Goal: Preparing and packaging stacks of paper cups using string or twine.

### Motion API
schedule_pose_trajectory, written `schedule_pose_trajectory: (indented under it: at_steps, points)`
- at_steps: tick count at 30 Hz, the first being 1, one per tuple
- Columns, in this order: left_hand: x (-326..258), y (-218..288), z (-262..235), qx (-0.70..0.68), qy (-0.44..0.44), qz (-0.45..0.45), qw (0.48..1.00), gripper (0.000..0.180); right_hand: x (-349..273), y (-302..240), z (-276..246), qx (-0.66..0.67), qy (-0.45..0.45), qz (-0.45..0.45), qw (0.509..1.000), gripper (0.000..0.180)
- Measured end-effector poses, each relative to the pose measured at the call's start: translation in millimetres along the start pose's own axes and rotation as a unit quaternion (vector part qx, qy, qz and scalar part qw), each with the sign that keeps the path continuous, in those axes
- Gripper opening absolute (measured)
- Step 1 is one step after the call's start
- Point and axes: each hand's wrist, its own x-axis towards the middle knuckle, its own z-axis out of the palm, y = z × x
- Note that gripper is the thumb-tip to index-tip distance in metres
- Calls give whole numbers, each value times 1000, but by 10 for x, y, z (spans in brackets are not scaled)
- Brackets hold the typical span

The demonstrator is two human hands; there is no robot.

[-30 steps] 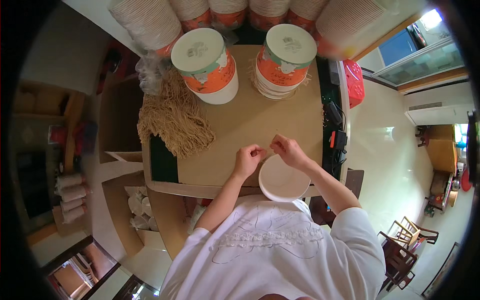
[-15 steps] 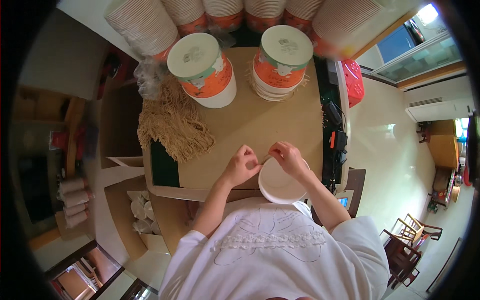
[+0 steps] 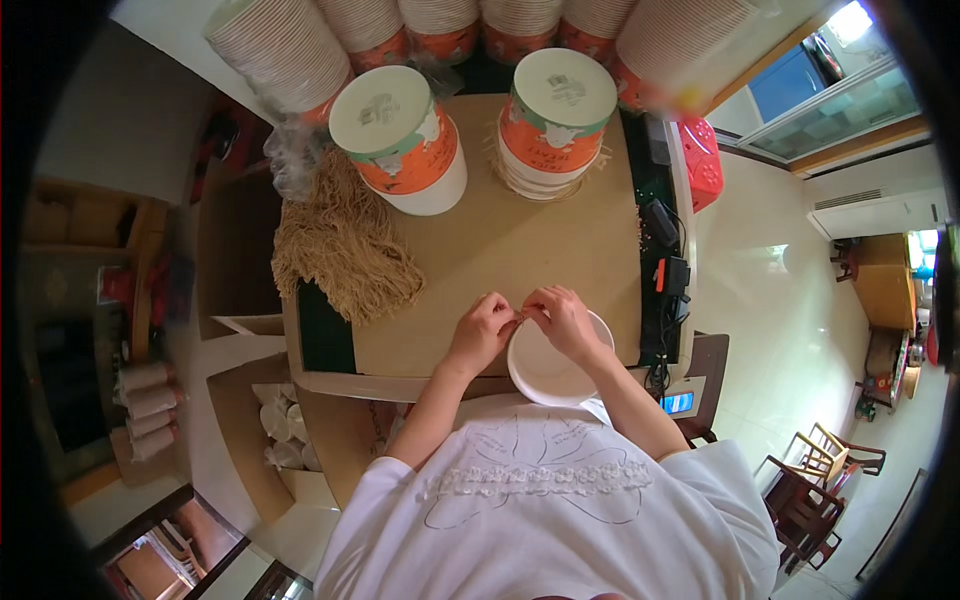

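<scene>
A white round paper bucket [image 3: 556,368] leans at the table's near edge against my shirt, its open mouth facing up. My left hand [image 3: 484,328] is closed in a pinch just left of its rim. Over the far rim my right hand [image 3: 562,318] also pinches, its fingertips almost meeting the left ones. A short piece of thin brown cord [image 3: 519,317] seems to be between the fingertips, mostly hidden by them. Left of the hands lies a loose heap of brown cords [image 3: 345,250].
Upside-down printed buckets stand at the far left [image 3: 400,140] and far right [image 3: 560,115], the right one with cord ends round its base. Tall bucket stacks [image 3: 440,20] line the back. Black adapters and cables [image 3: 672,275] lie along the right edge. An open carton [image 3: 250,430] stands below left.
My right hand has moved slightly left and my fingertips have come closer together. The bucket has shifted slightly left with them, partly from a small view shift.
</scene>
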Motion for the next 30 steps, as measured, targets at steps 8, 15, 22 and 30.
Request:
schedule_pose_trajectory:
  at_steps: [8,15,22,30]
  points:
    - [-124,-81,114,-234,10,-173,957,6,-9,-50,58,-30,13,25,999,7]
    - [-189,-129,109,-530,-58,-385,754,10,-96,-113,138,-22,62,-4,998,5]
    - [-275,-133,108,-636,-30,-442,631,16,-181,-144,268,-50,97,-55,993,9]
    - [-328,-211,181,-674,-17,-439,594,17,-195,-143,271,-71,111,-73,989,12]
